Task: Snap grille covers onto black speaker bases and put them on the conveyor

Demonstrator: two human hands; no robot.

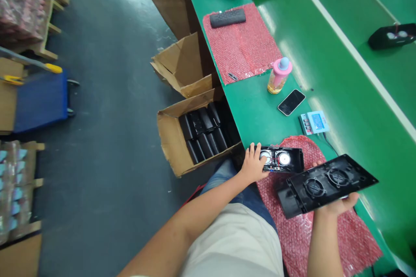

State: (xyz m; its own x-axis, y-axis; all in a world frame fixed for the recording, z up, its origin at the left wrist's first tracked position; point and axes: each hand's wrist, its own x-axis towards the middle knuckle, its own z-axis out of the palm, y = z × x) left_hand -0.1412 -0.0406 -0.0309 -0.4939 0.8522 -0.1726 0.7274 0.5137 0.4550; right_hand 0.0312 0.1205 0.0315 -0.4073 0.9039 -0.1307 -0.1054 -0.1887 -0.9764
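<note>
In the head view, the left hand (255, 164) is partly closed on the near-left end of a black speaker shell (295, 160), its fingers slightly spread over that end, next to one of two round silver drivers; how firmly it presses is hard to judge at this size. The right hand (339, 205) is closed around a larger black panel (328, 186), with the thumb showing along the lower edge and fingertips just visible beyond the upper edge; most of the palm is hidden beneath.

The shell lies with its long axis left to right, its drivers facing up, partly above the red bubble wrap (310, 233) at the edge of the green table (260, 114). The panel is held over the wrap, just beside the shell, its long axis rising from lower left to upper right, its pointed end to the right and its two round grilles toward the camera.

The left forearm reaches diagonally up from the lower left; the right forearm comes up nearly straight, supporting the panel from below.
</note>
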